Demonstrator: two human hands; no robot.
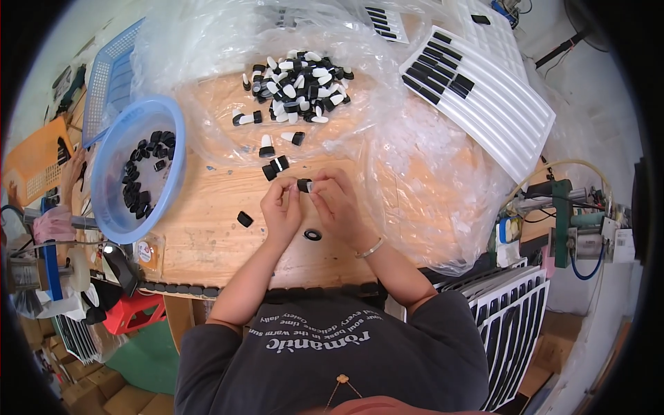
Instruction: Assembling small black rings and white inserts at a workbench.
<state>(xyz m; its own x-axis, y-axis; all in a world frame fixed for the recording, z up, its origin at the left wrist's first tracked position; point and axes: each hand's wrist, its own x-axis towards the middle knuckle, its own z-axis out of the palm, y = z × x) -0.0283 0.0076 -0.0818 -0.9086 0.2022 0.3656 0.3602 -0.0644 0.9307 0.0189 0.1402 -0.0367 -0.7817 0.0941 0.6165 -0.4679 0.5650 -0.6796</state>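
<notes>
Currently: fitting step, judged.
Piece: small black-and-white part [305, 185], above the wooden table [207, 235].
Grip: left hand [280, 207] and right hand [337, 200] both pinch it.
Next: needs steady alignment, firm press.

Probably a small assembly workshop: wooden workbench [207, 235], heaped black-and-white plastic parts [297, 86], stacked slotted trays [484, 90].

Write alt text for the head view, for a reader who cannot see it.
Seen from above, a person's left hand and right hand together hold a small black-and-white part over a wooden table. A pile of similar parts lies on clear plastic sheeting beyond; a blue bowl of black pieces sits to the left.
</notes>
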